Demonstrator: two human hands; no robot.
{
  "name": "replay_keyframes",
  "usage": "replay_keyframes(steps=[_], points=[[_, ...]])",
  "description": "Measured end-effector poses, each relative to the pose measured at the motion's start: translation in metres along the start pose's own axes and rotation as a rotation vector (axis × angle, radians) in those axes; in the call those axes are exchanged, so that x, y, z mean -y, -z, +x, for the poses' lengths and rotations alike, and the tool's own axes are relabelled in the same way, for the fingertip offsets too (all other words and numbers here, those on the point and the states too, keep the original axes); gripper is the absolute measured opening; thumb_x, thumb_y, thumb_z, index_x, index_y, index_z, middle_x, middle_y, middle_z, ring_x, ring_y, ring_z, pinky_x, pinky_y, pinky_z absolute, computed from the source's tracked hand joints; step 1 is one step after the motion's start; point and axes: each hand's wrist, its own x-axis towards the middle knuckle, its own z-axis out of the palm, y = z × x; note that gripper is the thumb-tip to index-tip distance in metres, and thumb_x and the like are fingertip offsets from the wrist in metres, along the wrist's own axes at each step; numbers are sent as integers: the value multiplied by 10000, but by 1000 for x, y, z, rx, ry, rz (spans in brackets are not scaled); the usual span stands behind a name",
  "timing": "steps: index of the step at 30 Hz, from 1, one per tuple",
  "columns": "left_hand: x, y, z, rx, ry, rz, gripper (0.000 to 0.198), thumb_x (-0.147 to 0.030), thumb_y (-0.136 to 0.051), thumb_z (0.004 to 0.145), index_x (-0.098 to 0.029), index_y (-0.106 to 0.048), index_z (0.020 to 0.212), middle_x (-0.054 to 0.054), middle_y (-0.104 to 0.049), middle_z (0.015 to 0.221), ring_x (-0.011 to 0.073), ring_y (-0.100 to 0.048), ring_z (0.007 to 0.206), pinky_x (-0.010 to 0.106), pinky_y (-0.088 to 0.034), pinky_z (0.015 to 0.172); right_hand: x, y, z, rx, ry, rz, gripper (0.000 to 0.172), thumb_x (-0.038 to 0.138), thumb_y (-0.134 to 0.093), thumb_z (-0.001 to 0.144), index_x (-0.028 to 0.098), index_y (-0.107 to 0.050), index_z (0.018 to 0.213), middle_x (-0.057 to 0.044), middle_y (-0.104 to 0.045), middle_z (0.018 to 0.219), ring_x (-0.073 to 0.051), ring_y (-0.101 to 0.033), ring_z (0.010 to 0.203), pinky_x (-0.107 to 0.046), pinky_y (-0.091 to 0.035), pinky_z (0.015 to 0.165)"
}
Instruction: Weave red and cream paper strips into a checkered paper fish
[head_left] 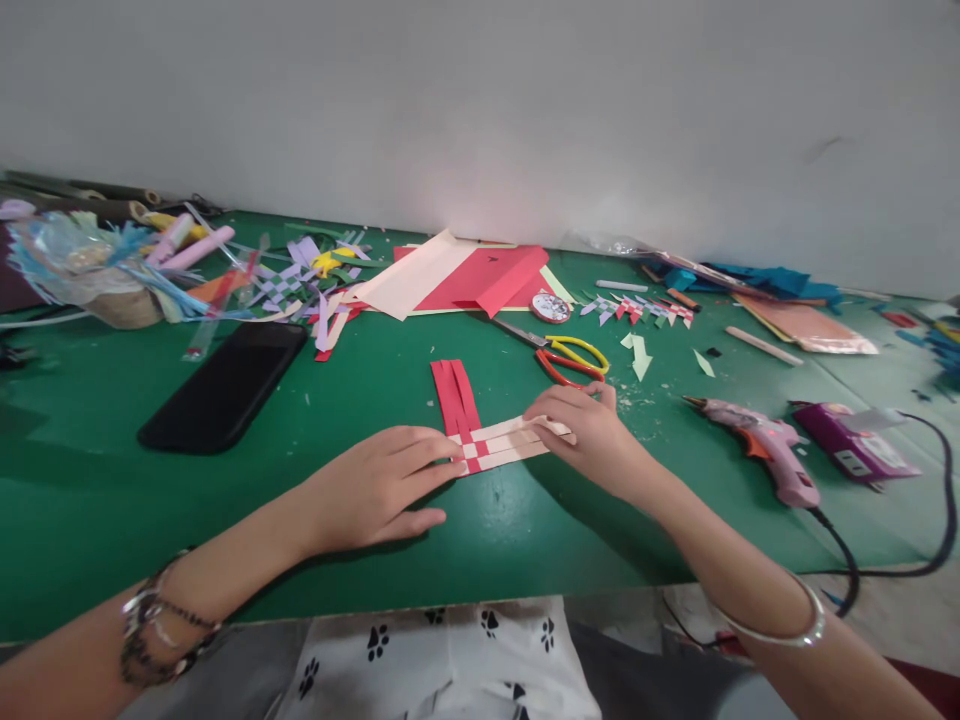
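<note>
A small weave of red paper strips (455,396) and cream paper strips (504,444) lies on the green table (300,500) in front of me. My left hand (375,490) lies flat with its fingers stretched out, the fingertips pressing the weave's left edge. My right hand (592,430) pinches the right ends of the cream strips. Just beyond my right hand lie the scissors (571,358) with yellow and red handles.
A black phone (225,385) lies at the left. Red and cream paper sheets (472,275) sit at the back. A pink glue gun (765,450) with its black cord (937,520) lies at the right, beside a purple box (855,440). Paper scraps and woven bits crowd the back left.
</note>
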Motion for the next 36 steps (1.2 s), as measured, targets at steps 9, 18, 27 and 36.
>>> replay_keyframes(steps=[9, 18, 27, 36], points=[[15, -16, 36, 36, 94, -93, 285, -217, -331, 904, -153, -607, 935, 48, -607, 901, 127, -570, 788, 218, -442, 680, 4, -4, -2, 137, -20, -99, 122, 192, -456, 823, 210, -576, 811, -28, -609, 920, -175, -527, 853, -359, -197, 770], [9, -22, 33, -31, 89, 41, 273, -227, -367, 878, -147, -628, 856, 44, -641, 843, 142, -590, 726, 237, -445, 627, 4, 10, 10, 258, -21, -9, 65, 182, -489, 794, 189, -553, 785, -11, -616, 795, -155, -518, 766, -319, -200, 696], [-11, -22, 45, -133, 347, 100, 338, -389, -432, 784, -150, -627, 645, 32, -600, 598, 138, -544, 524, 221, -332, 444, 17, 29, 24, 234, -33, 61, 205, 252, -460, 806, 172, -520, 626, 53, -527, 569, -79, -384, 540, -289, -179, 651], [-19, -16, 60, -5, 550, 196, 365, -392, -434, 766, -142, -597, 556, 69, -590, 523, 195, -555, 466, 239, -248, 406, 40, 21, 26, 228, -17, 317, 165, 296, -504, 778, 178, -540, 668, 69, -542, 597, -69, -451, 576, -321, -233, 771]])
